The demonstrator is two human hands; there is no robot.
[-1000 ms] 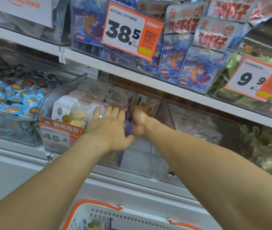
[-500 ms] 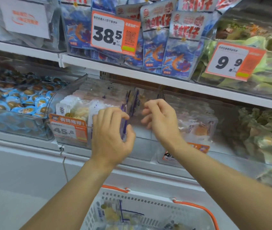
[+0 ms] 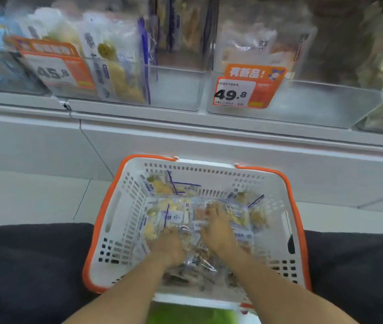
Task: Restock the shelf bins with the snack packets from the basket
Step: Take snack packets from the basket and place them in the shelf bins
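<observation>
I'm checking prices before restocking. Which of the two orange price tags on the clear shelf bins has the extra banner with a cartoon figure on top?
The orange price tag reading 49.8, on the right-hand clear bin. The orange tag reading 45.8, further left, has no cartoon figure.

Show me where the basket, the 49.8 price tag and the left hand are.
basket [image 3: 118,213]: head view, on its white left wall.
49.8 price tag [image 3: 235,92]: head view, on the white panel with the number.
left hand [image 3: 169,247]: head view, on the back of the hand.
</observation>
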